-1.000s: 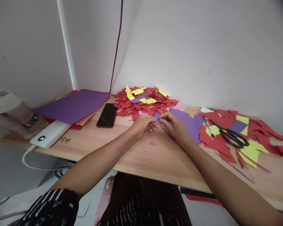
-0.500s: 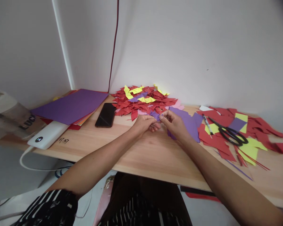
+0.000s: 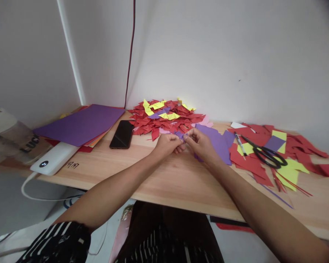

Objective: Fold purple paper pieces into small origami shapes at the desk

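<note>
Between the fingertips of both hands is a small folded purple paper (image 3: 179, 134), partly hidden by the fingers. My left hand (image 3: 167, 144) pinches it from the left, and my right hand (image 3: 196, 141) pinches it from the right. The two hands nearly touch, just above the wooden table (image 3: 164, 179). Behind them lies a heap of folded red paper pieces (image 3: 150, 126) with a few yellow and purple ones on top. A larger sheet of purple paper (image 3: 218, 144) lies beside and partly under my right hand.
On the left are a black phone (image 3: 121, 134), a stack topped by a purple sheet (image 3: 83, 122), a white power bank (image 3: 55, 159) with its cable, and a plastic jug (image 3: 11, 135). Scissors (image 3: 271, 157), a pen (image 3: 240, 143) and red scraps (image 3: 254, 170) lie at the right.
Both hands stay pinched on the purple paper, with the right fingertips shifted slightly down and left. The whole view has shifted a little.
</note>
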Demonstrator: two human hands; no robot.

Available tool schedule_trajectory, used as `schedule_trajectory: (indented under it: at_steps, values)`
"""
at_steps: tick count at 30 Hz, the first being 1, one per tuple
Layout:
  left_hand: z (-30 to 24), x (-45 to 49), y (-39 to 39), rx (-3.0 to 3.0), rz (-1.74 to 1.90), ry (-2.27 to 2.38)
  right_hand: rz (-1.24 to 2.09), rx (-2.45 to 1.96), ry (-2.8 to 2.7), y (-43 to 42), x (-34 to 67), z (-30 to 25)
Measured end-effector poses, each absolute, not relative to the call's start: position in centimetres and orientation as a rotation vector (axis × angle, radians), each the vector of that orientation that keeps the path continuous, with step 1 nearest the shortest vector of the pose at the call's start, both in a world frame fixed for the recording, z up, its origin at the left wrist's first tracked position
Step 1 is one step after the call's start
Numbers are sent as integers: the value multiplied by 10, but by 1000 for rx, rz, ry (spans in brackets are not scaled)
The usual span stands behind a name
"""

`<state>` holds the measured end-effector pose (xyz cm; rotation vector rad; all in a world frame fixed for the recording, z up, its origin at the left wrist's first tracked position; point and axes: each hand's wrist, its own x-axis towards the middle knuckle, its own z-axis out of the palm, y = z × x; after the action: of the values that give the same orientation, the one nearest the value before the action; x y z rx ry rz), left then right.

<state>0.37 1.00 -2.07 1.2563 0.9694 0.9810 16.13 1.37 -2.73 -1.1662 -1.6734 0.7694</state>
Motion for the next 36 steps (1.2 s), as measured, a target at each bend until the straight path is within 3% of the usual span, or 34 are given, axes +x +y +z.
schedule_trajectory:
  at_steps: [8, 19, 28, 36]
  values:
    - [-23, 4, 11, 1176, 1048, 978, 974, -1147, -1589, 15, 163, -24]
    - [-22, 4, 10, 1264, 1018, 963, 727, -1186, -1884, 12, 162, -20]
    - [-22, 3, 12, 1229, 1019, 896, 863, -1192, -1836, 7, 163, -19]
    - [-22, 1, 13, 1324, 1001, 957, 783, -1129, -1914, 11, 159, -23]
